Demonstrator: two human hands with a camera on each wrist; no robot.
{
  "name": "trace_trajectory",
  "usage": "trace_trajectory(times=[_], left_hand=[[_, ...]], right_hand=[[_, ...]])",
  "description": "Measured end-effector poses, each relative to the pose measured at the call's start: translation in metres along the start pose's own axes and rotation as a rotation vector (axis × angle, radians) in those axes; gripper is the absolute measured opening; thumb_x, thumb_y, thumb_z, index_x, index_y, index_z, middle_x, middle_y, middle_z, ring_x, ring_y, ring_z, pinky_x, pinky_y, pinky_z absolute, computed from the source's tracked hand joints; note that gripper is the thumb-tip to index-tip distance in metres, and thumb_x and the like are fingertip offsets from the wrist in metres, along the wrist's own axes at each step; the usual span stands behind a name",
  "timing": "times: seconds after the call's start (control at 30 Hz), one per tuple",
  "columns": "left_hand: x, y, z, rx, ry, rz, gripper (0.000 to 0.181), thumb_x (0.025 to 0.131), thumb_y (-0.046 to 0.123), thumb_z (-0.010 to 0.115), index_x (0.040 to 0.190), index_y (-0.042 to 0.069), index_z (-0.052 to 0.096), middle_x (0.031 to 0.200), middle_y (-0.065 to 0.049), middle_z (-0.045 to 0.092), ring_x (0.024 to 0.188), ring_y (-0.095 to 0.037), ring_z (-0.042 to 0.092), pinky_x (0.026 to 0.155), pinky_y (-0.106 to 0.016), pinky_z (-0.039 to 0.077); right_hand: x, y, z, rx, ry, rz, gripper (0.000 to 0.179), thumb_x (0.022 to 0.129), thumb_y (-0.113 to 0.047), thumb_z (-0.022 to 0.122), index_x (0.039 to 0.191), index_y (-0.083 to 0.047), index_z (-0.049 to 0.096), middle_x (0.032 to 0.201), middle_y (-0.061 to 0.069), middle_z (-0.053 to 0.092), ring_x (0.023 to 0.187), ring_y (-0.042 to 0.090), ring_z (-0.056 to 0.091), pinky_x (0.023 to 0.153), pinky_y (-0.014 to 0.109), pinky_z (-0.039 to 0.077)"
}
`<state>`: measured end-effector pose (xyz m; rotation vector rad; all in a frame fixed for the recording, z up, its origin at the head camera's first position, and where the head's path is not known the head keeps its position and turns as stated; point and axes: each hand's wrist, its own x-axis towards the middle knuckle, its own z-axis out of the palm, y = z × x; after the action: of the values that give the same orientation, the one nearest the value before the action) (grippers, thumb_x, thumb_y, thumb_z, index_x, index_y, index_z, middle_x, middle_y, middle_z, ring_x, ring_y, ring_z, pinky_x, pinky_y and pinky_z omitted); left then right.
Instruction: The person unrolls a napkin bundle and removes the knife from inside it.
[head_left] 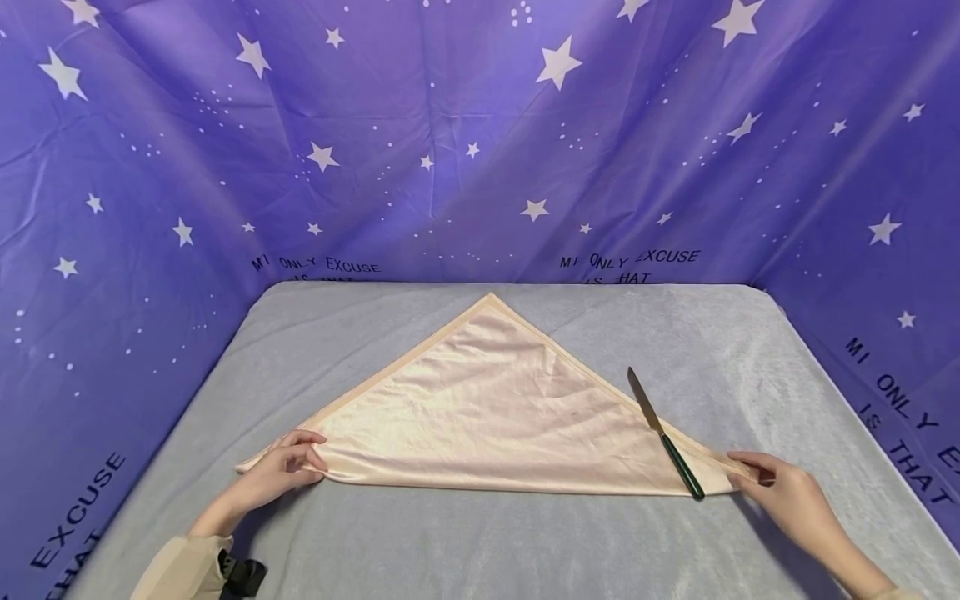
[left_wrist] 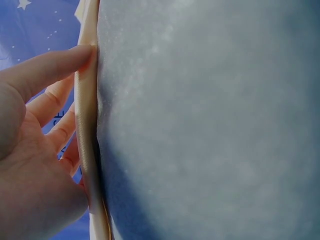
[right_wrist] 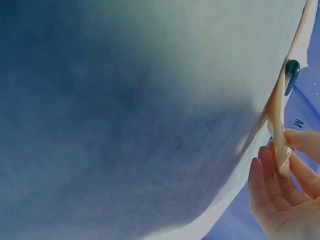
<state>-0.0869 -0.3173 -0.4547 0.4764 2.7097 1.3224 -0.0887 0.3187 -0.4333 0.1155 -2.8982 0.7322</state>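
Observation:
A pale cream, silky cloth (head_left: 480, 408) lies folded into a triangle, its peak pointing away and its long fold at the near side. Near the left corner, my left hand (head_left: 281, 468) pinches the folded edge; the left wrist view shows the thumb on one side of the cloth edge (left_wrist: 87, 120) and the fingers behind it. My right hand (head_left: 787, 492) pinches the right corner between thumb and fingers, and the cloth tip (right_wrist: 281, 160) looks slightly raised in the right wrist view. A knife with a dark green handle (head_left: 681, 467) lies slantwise across the cloth's right part, blade pointing away.
Grey plush fabric (head_left: 465, 542) covers the table under the cloth. Purple curtains with white stars (head_left: 427, 125) and printed words stand behind the table and along both sides. A black strap device (head_left: 242, 575) sits on the left wrist.

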Motion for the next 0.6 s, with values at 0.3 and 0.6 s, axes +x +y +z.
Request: trace_trajectory(times=[0.3, 0.6], left_hand=[[0.0002, -0.0012, -0.0002, -0.007, -0.008, -0.033, 0.010, 0.075, 0.008, 0.067, 0.074, 0.017, 0.062, 0.111, -0.014, 0.045, 0.106, -0.032, 0.025, 0.081, -0.041, 0.018], [-0.0008, 0.0020, -0.0017, -0.011, -0.024, -0.023, 0.006, 0.077, 0.010, 0.066, 0.076, 0.014, 0.062, 0.113, -0.015, 0.044, 0.108, -0.033, 0.025, 0.081, -0.026, 0.023]], right_hand=[[0.0037, 0.0057, 0.0001, 0.031, -0.056, 0.022, 0.028, 0.072, -0.012, 0.071, 0.096, 0.003, 0.065, 0.074, 0.007, 0.062, 0.059, -0.007, 0.045, 0.050, 0.022, 0.039], [0.0103, 0.0063, -0.0026, 0.022, -0.153, 0.014, 0.034, 0.073, -0.018, 0.072, 0.101, 0.000, 0.063, 0.090, 0.016, 0.063, 0.069, -0.002, 0.052, 0.058, 0.022, 0.043]])
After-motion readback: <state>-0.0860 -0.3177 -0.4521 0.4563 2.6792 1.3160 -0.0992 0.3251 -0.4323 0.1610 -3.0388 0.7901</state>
